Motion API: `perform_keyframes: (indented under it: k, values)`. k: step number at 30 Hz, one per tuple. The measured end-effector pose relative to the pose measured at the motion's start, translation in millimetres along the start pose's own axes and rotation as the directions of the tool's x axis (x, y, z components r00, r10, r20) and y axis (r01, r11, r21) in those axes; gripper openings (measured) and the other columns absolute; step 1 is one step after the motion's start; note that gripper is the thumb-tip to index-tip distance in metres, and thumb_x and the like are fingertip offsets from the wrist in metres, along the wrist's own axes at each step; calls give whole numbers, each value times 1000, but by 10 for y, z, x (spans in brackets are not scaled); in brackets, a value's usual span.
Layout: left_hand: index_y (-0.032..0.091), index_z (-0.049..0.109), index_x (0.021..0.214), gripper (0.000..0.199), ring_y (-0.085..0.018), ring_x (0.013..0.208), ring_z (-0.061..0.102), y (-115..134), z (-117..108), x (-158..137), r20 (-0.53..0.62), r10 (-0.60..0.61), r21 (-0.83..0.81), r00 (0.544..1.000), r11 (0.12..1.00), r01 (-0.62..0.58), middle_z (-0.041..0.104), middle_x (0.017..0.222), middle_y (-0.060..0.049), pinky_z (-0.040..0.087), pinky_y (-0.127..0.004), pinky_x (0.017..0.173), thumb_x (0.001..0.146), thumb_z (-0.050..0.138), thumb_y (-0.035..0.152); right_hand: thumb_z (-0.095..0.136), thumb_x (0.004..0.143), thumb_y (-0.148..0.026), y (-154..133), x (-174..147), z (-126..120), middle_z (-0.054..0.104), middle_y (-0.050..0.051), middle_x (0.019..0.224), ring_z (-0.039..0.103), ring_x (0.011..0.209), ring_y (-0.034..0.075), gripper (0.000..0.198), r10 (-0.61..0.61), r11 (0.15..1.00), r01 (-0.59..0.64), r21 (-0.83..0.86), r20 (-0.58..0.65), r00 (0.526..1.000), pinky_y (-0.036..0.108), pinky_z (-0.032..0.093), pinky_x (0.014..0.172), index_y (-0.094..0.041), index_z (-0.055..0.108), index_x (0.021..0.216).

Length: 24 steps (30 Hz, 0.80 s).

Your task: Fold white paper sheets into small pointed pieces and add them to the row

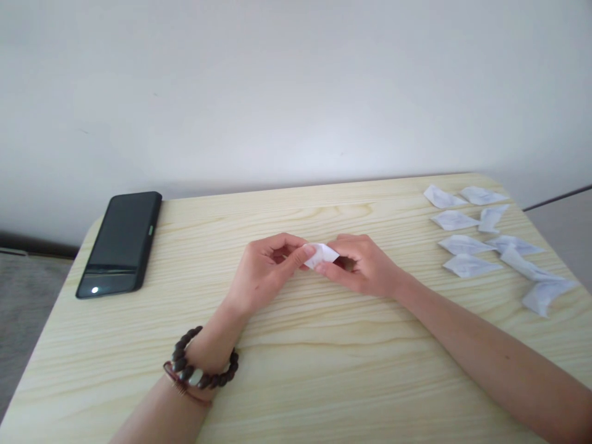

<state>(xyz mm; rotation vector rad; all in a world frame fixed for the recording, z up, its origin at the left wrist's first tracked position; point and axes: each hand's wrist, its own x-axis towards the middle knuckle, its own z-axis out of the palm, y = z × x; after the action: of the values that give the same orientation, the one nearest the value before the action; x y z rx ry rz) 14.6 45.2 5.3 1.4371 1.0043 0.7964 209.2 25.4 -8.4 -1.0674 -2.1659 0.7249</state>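
A small folded piece of white paper (pixel 325 254) is pinched between my two hands above the middle of the table. My left hand (pixel 266 271) grips its left end, thumb on top and fingers curled behind. My right hand (pixel 365 265) holds the right side, its thumb pressed on the lower edge and the index finger behind. Part of the paper is hidden under the thumbs. Over to the right lie several folded white paper pieces (pixel 462 245), pointed at the ends, in loose rows.
The wooden table (pixel 277 382) backs onto a white wall (pixel 296 92). A black smartphone (pixel 123 240) lies at the table's left edge. A dark beaded bracelet (pixel 185 370) circles my left wrist. One paper piece (pixel 546 296) rests near the table's right edge.
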Motion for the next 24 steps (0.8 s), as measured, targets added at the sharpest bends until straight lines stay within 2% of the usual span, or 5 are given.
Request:
perform_keyframes:
  k: [4,8,13,17,24]
  values:
    - [15,69,86,20,-10,66,61,-10,5,-11,-9,16,12,1000,1000,-16,70,74,-1,44,-17,53,83,67,35,54,89,-29,-20,-9,-40,51,-2,57,44,53,8,26,22,998,-22,60,1,1000,20,32,52,-15,54,67]
    - [16,69,96,24,-13,70,61,-4,6,-34,97,32,102,995,994,-42,71,81,-3,46,-20,58,85,64,36,49,91,-29,-28,-12,-52,50,-3,57,42,48,6,29,53,990,-53,128,-2,999,19,29,47,-15,53,66]
    - [14,70,88,26,-12,67,59,-2,-2,-30,95,20,139,995,990,-34,69,77,-3,45,-21,58,87,61,39,49,91,-27,-5,-15,-18,43,-5,53,39,52,8,31,-29,999,29,20,-28,999,23,30,55,-17,46,62]
    - [14,68,91,27,-13,69,58,22,-17,-33,136,11,143,991,989,-31,68,79,-3,46,-22,60,88,57,39,50,89,-25,-2,-15,-24,37,-6,52,34,51,8,34,-18,999,19,37,-24,1000,23,25,52,-19,35,59]
    - [14,67,92,22,-14,70,58,56,-18,-43,146,-21,198,989,980,-9,68,80,-3,46,-23,63,81,66,33,47,92,-25,-12,-8,-47,36,-6,53,34,50,7,33,-5,1000,5,20,-18,1000,22,26,52,-19,39,61]
